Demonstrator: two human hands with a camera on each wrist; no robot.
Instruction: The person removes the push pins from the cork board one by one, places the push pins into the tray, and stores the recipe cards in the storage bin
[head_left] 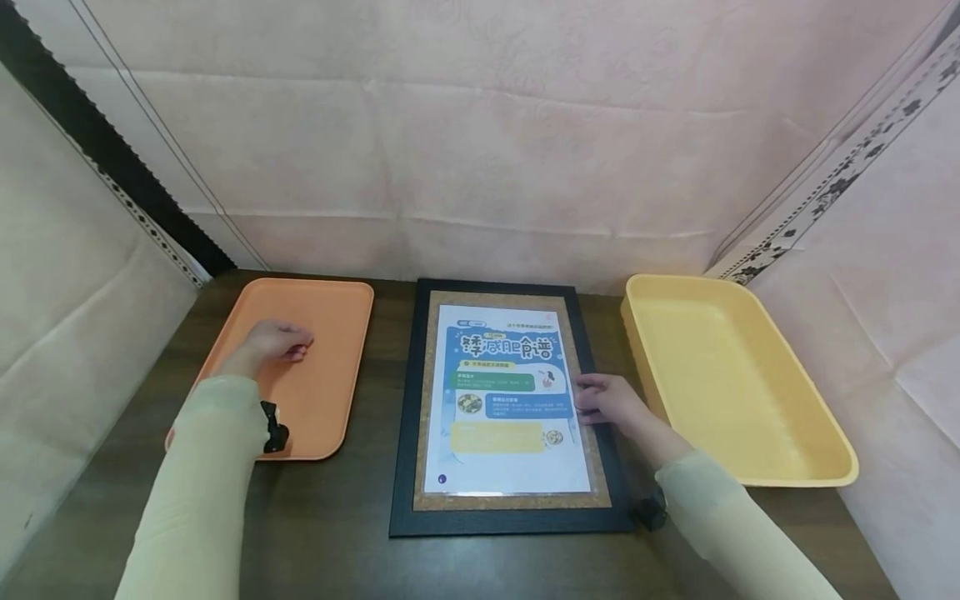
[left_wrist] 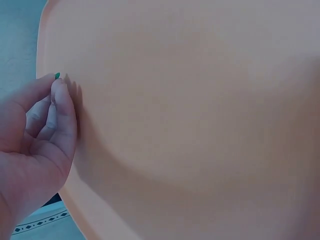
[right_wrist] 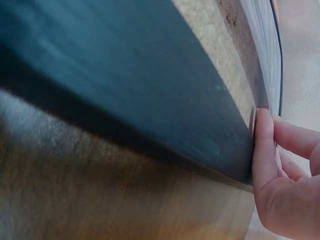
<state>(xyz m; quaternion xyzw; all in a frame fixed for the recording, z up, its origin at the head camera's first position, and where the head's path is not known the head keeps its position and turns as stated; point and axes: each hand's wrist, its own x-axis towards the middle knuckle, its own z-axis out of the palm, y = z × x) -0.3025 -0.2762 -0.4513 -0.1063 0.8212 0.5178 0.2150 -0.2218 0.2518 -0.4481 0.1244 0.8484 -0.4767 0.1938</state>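
Observation:
On the cork board [head_left: 422, 467] with its dark frame lies a printed sheet [head_left: 495, 467], mostly blue and white with a glossy surface. My right hand [head_left: 611, 400] pinches the sheet's right edge. The right wrist view shows the fingertips [right_wrist: 263, 120] at that edge, close to the cork and frame. Over the orange tray [head_left: 330, 392], my left hand [head_left: 275, 342] pinches a tiny green piece [left_wrist: 57, 75] between thumb and finger. Only its tip shows, so its kind cannot be told.
A deep yellow bin [head_left: 750, 383] stands right of the board, near my right forearm. All these things stand on a dark wooden table [head_left: 322, 533]. Pale cloth walls [head_left: 480, 167] enclose the back and both sides.

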